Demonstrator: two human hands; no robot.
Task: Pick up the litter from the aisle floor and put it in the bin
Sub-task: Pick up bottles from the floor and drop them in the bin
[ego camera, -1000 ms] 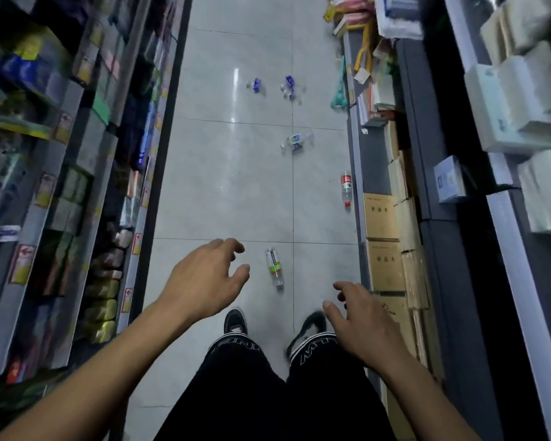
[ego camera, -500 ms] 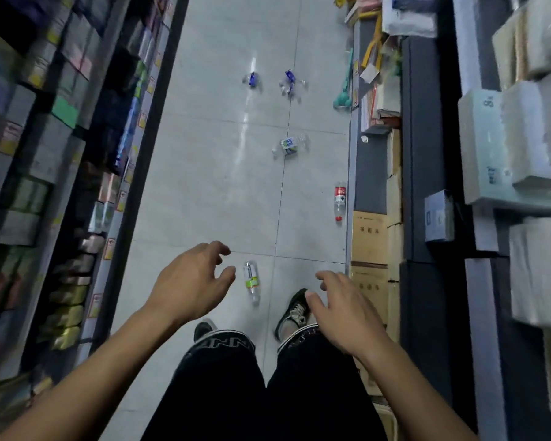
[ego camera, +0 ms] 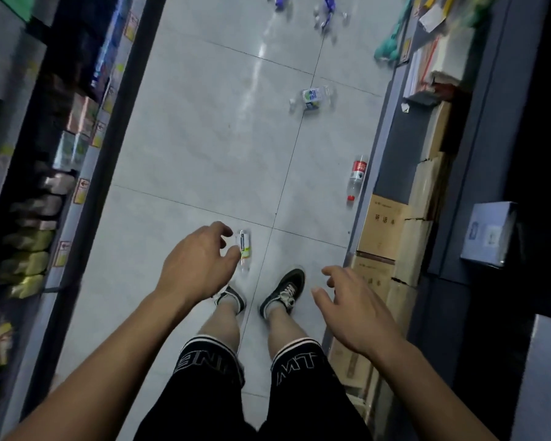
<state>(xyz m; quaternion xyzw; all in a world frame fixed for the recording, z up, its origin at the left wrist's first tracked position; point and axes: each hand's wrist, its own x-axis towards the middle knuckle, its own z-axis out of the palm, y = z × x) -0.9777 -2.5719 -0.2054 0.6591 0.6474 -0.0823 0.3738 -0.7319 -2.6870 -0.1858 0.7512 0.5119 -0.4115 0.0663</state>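
Shelves (ego camera: 61, 160) line the aisle's left side. The left hand (ego camera: 198, 265) has come forward, its grip loosely curled and empty, now overlapping the green-labelled bottle (ego camera: 245, 246) lying on the floor (ego camera: 204, 138) ahead of the shoes. The right hand (ego camera: 353, 310) hangs relaxed, holding nothing. 3 more bottles lie farther up, nearer than before.

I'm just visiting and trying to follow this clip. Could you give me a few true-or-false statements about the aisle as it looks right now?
1. The left hand already grips a bottle. False: it is empty, above the green-label bottle on the floor.
2. A red-label bottle lies by the cardboard boxes. True.
3. The right hand carries litter. False: it is open and empty.
4. More bottles lie farther up the aisle. True.
5. A bin stands beside the shoes. False: no bin is in view.
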